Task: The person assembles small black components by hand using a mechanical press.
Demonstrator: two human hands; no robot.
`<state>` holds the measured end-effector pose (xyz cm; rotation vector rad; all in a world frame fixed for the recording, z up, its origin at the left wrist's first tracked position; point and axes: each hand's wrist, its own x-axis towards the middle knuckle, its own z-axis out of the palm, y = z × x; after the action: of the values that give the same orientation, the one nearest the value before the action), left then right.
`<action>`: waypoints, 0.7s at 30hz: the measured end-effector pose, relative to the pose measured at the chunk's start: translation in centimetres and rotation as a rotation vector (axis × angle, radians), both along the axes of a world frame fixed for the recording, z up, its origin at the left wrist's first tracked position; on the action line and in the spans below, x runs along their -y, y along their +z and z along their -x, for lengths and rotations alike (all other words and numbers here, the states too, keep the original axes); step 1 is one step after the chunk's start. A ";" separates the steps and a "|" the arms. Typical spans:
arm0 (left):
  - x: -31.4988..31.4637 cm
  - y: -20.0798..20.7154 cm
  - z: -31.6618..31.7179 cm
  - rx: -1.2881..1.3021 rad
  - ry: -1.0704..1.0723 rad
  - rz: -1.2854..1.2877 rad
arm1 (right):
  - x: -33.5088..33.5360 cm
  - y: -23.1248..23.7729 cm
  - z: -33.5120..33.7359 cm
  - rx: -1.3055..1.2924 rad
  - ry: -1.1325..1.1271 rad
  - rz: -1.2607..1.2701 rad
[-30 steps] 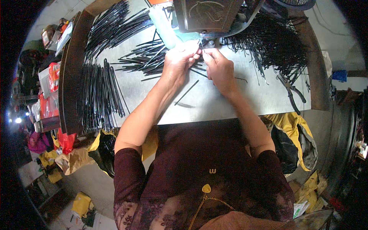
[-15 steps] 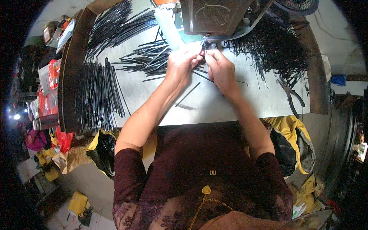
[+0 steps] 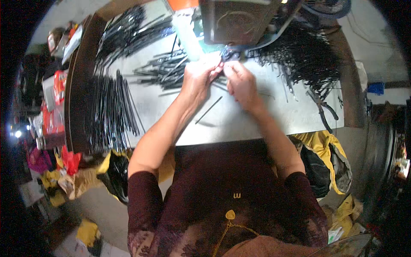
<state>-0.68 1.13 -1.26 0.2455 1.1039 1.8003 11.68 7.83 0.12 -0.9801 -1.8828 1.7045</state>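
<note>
My left hand (image 3: 198,77) and my right hand (image 3: 242,81) work close together below the brown machine head (image 3: 235,21), in bright glare. The left thumb and fingers are pinched together near the machine's small metal working parts (image 3: 231,55). Beside them the right fingers are curled closed. Whatever they hold is too small and blurred to name. Past my left hand lies a loose pile of thin black strips (image 3: 165,68), partly covered by that hand. A single black strip (image 3: 209,110) lies on the pale tabletop (image 3: 239,126) between my forearms.
Black strips (image 3: 111,109) lie in a bundle at left, with more strips (image 3: 132,32) at far left. A dense heap of thin black pieces (image 3: 304,55) and dark-handled pliers (image 3: 322,109) are at right. Wooden side boards (image 3: 79,98) edge the table; yellow-and-black bags (image 3: 321,158) hang below.
Both hands have shifted slightly left, and my right fingers have curled inward more. The whole view has moved a little and blurred. The piles and pliers stay put on the table.
</note>
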 end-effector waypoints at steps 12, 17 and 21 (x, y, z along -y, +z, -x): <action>0.0 0.2 0.8 -0.063 0.007 0.030 | -0.7 -0.1 0.1 -0.041 -0.008 0.015; -0.1 0.8 0.6 -0.117 -0.029 0.037 | -0.8 0.2 -0.5 -0.054 0.033 -0.041; -0.1 0.6 0.5 -0.129 -0.013 0.054 | -1.0 0.1 -0.4 -0.026 0.027 -0.081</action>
<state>-1.20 1.27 -0.67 0.3394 1.2364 1.7599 12.04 8.78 0.20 -0.9009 -1.9407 1.6340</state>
